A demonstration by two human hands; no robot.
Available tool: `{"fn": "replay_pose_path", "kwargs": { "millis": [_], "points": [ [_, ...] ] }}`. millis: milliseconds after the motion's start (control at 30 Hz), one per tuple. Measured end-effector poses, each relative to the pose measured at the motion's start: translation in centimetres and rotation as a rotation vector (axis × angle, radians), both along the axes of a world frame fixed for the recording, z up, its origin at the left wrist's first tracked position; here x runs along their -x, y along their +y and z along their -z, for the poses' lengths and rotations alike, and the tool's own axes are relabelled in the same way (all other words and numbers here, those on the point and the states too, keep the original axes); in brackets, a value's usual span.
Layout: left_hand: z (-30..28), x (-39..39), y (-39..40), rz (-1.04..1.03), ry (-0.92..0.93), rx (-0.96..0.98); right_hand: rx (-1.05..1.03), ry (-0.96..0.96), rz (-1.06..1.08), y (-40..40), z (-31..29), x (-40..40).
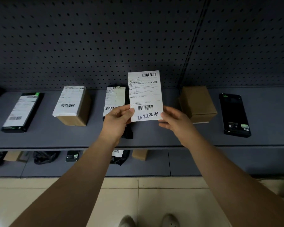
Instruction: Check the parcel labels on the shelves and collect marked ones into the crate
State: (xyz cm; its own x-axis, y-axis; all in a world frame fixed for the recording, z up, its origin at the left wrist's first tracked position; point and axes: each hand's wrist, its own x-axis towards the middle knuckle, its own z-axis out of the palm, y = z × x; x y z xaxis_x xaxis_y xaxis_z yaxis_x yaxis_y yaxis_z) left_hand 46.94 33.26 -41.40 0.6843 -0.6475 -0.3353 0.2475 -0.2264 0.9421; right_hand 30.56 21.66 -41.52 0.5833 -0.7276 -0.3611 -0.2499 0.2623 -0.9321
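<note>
White with printed barcodes and a line of handwritten characters along its bottom edge, the labelled parcel (145,95) is held upright in the air above the front half of the grey upper shelf (56,136), its label facing the camera. The left hand (117,119) pinches its lower left corner, thumb on the label face and fingers curled behind; the right hand (174,121) grips the lower right corner the same way, thumb tip at the label's edge. Whether the parcel is a flat envelope or a thin box cannot be told. Just left of the held parcel, partly hidden by the left hand, a black bag parcel (116,102) with a white label lies on the shelf. Further left of it sits a brown carton (72,105) with a label wrapped over its top, and beyond that a flat black box (22,112) with a label. Right of the held parcel a plain brown carton (197,104) stands on the shelf, and further right a flat black box with no shipping label (234,114). Behind them all rises a dark pegboard wall (88,38). Below the upper shelf, a lower shelf (179,163) holds more small parcels in shadow, and pale floor tiles (154,202) show two shoe tips at the bottom edge.
</note>
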Motion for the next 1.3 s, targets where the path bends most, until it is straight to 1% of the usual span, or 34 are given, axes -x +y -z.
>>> {"fn": "replay_pose_path", "kwargs": {
  "millis": [100, 167, 233, 300, 367, 433, 533, 600, 700, 800, 900, 967, 1033, 1133, 1300],
  "points": [
    [-0.4, 0.4, 0.3, -0.011, 0.025, 0.004, -0.081, -0.052, 0.000, 0.1, 0.0, 0.3],
    [-0.8, 0.8, 0.6, 0.010, 0.023, -0.001, -0.135, -0.055, -0.037, 0.3, -0.4, 0.7],
    [-1.5, 1.1, 1.1, 0.036, -0.003, -0.014, -0.170, -0.058, -0.068, 0.7, -0.9, 1.1],
    [-2.3, 1.1, 1.9, 0.071, -0.064, -0.028, -0.191, -0.080, -0.055, 1.2, -1.6, 1.5],
    [-3.2, 0.8, 2.9, 0.131, -0.202, -0.061, -0.194, -0.102, -0.016, 1.9, -2.4, 1.9],
    [-3.7, 0.2, 4.1, 0.228, -0.381, -0.095, -0.174, -0.115, 0.030, 2.7, -3.2, 2.3],
    [-4.1, -1.0, 5.8, 0.364, -0.664, -0.080, -0.119, -0.122, 0.097, 4.8, -4.0, 2.9],
    [-4.6, -1.7, 7.0, 0.425, -0.754, -0.059, -0.093, -0.139, 0.163, 7.0, -4.4, 3.2],
    [-6.3, -2.0, 9.3, 0.507, -0.812, -0.015, -0.070, -0.158, 0.225, 11.0, -5.6, 3.8],
    [-8.5, -1.4, 11.4, 0.630, -0.863, 0.041, -0.059, -0.164, 0.284, 15.2, -7.6, 5.1],
    [-11.4, -0.2, 13.0, 0.711, -0.887, 0.079, -0.024, -0.183, 0.365, 19.0, -10.4, 6.9],
    [-14.1, 1.3, 13.8, 0.750, -0.917, 0.140, 0.004, -0.196, 0.434, 21.5, -12.8, 8.9],
    [-17.1, 3.3, 14.2, 0.800, -0.926, 0.206, 0.043, -0.206, 0.510, 23.8, -15.5, 11.6],
    [-21.6, 7.7, 14.5, 0.886, -0.884, 0.333, 0.117, -0.211, 0.653, 27.1, -20.7, 16.5],
    [-28.7, 17.8, 14.6, 1.012, -0.869, 0.564, 0.260, -0.165, 0.875, 32.6, -28.7, 25.5]
  ]
}}
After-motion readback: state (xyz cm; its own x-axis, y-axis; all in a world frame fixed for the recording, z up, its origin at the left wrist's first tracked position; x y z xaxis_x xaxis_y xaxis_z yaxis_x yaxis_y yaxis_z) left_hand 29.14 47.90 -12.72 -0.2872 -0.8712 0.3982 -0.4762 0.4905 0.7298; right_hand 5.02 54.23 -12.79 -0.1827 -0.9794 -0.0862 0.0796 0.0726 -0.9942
